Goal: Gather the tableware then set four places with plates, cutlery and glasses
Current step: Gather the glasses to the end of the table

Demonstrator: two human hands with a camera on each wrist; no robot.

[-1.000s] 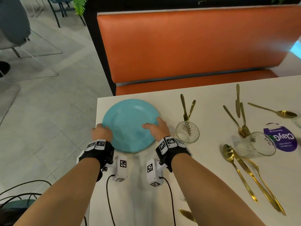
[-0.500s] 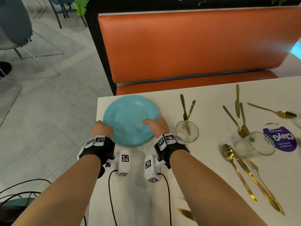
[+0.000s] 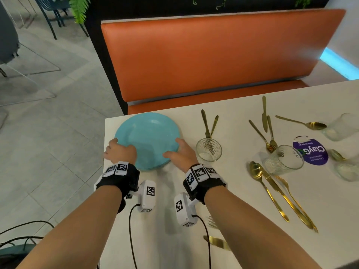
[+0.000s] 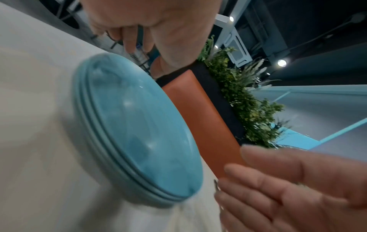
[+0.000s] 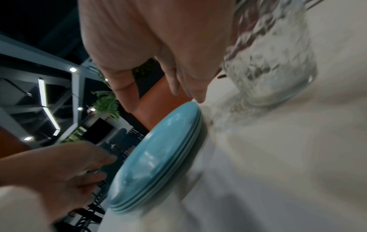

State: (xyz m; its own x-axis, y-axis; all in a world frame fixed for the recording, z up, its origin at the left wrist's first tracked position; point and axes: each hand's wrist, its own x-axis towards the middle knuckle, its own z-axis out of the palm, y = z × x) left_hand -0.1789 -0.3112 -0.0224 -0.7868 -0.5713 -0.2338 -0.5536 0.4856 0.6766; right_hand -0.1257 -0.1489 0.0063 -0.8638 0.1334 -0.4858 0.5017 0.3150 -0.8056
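Both hands, left hand point(image 3: 121, 151) and right hand point(image 3: 181, 152), loosely flank stacked blue plates point(image 3: 149, 136), fingers relaxed; purple disc point(image 3: 310, 152) reads "Clay".

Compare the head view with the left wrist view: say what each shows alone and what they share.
Head view only: gold cutlery, the patterned glass, a tipped glass and a purple coaster on the white table.
Left wrist view only: the stack's rims, showing several blue plates rather than one, plus ceiling lights.
Both: the blue plates, the left hand, the right hand and the orange bench.
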